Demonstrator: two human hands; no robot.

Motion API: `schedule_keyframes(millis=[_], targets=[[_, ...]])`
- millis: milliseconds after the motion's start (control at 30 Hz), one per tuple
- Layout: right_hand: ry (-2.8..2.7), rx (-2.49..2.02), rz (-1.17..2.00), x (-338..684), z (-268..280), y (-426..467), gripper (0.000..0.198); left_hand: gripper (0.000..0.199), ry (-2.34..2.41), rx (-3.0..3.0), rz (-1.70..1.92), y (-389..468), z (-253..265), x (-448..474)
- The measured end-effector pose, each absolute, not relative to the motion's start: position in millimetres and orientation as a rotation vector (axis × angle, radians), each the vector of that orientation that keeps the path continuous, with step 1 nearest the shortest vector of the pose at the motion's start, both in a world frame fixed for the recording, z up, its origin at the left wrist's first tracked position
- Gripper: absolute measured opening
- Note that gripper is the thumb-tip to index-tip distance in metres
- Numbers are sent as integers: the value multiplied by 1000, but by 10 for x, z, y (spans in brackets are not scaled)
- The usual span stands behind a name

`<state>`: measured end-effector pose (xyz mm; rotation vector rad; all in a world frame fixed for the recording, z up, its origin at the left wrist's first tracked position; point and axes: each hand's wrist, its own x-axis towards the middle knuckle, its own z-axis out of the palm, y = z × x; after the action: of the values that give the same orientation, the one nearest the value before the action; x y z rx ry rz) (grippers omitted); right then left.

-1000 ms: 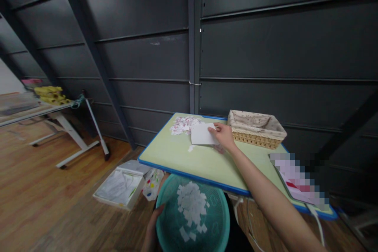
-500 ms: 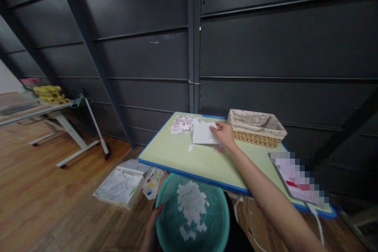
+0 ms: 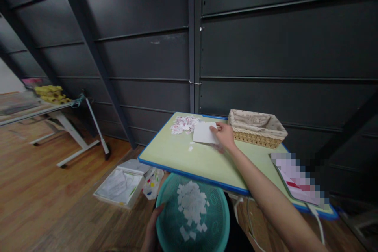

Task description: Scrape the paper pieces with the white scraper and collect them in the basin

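Observation:
My right hand [image 3: 223, 134] pinches a white card [image 3: 203, 133] by its right side, just above the pale yellow tabletop [image 3: 174, 153]. Left of the card, and partly behind it, spreads a pile of paper scraps [image 3: 183, 124] with reddish marks. A couple of white bits [image 3: 190, 148] lie on the table in front of the card. Below the table edge, my left hand [image 3: 154, 220] grips the left rim of a green plastic basket [image 3: 220, 220], thumb over the edge. White paper pieces [image 3: 191, 201] are heaped inside this basket.
A lined wicker basket [image 3: 255, 128] stands at the table's back right. A flat, partly blurred device [image 3: 295, 181] lies at the right edge, with a white cable. An open white box [image 3: 121, 185] rests on the floor at left. A dark panelled wall [image 3: 147, 55] rises behind.
The card has shifted very slightly, showing another white bit on the table by its lower left corner. Both hands keep their holds, and the green basket stays in place.

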<state>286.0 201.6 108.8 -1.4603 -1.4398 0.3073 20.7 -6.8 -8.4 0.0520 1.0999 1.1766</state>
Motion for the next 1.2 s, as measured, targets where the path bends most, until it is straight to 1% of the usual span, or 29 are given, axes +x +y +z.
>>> schedule_keyframes(millis=[167, 300, 367, 500, 567, 667, 733, 767, 833, 933, 1000, 1100, 1200], targets=[[-1531, -1363, 434, 2807, 1116, 1959, 29, 65, 1047, 12, 1163, -43, -4, 213], [-1573, -1348, 476, 2799, 1140, 1941, 30, 61, 1133, 71, 1204, -21, 49, 210], [-1580, -1338, 553, 2807, 1149, 1930, 31, 58, 1162, 86, 1242, -12, 76, 202], [-1595, -1267, 887, 2783, 1162, 1858, 27, 51, 1168, 75, 1248, -14, 155, 172], [-1589, -1197, 1075, 2735, 1168, 1804, 25, 44, 1166, 112, 1253, -27, 204, 161], [-1573, -1098, 1310, 2653, 1173, 1749, 28, 31, 1194, 152, 1281, -41, 273, 161], [-1514, -1044, 1375, 2636, 1170, 1760, 33, 25, 1232, 146, 1299, -41, 305, 170], [-1454, -1028, 1351, 2651, 1166, 1784, 36, 24, 1239, 142, 1310, -38, 315, 175], [-1306, -1050, 1173, 2734, 1155, 1867, 41, 24, 1237, 133, 1321, -30, 322, 182], [-1219, -1259, 707, 2954, 1123, 2027, 39, 27, 1228, 118, 1293, -21, 314, 176], [-1258, -1379, 485, 3094, 1094, 2113, 36, 28, 1212, 93, 1284, -18, 309, 161], [-1298, -1475, 319, 3190, 1057, 2168, 37, 27, 1159, 66, 1285, -17, 313, 136], [-1334, -1522, 274, 3157, 1062, 2146, 34, 24, 1174, 95, 1276, -24, 328, 129]])
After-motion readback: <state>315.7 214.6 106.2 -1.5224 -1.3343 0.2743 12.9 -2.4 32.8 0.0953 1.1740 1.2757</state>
